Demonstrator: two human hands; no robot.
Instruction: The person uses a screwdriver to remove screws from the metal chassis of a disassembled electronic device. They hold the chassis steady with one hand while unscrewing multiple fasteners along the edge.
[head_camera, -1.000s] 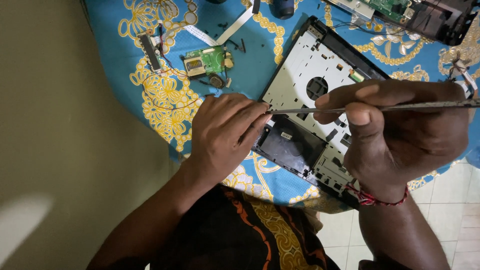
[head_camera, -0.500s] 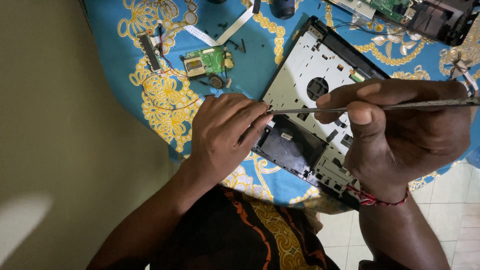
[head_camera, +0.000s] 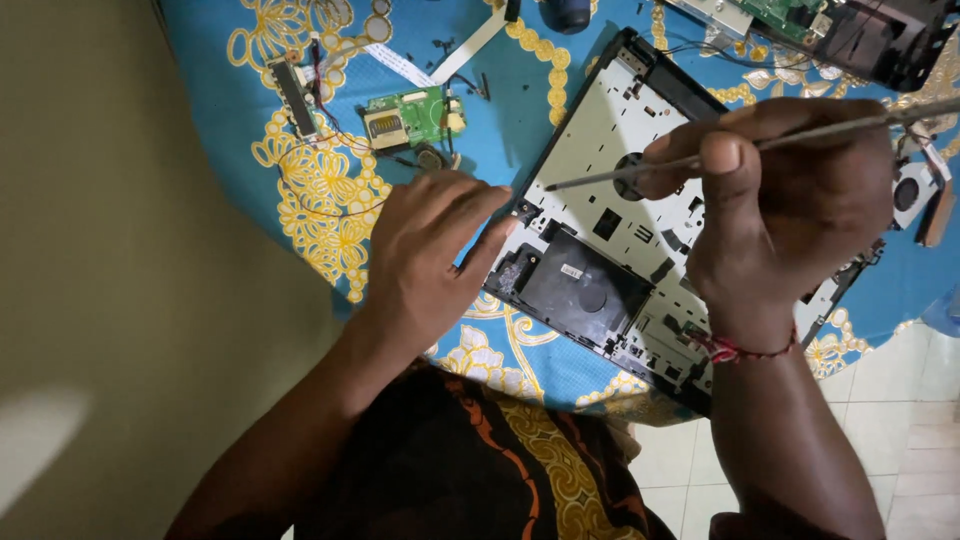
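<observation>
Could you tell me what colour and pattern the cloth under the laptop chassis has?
Blue cloth with yellow-and-white ornamental swirls, seen in the head view.

An opened laptop base (head_camera: 640, 230) lies tilted on a blue and yellow patterned cloth (head_camera: 330, 200). The right hand (head_camera: 790, 210) hovers over the base, pinching a thin metal tool (head_camera: 700, 155) whose tip points at its left edge. The left hand (head_camera: 430, 250) rests flat at that edge, fingers (head_camera: 490, 205) touching the corner. A small green circuit board (head_camera: 410, 115) lies left of the base.
</observation>
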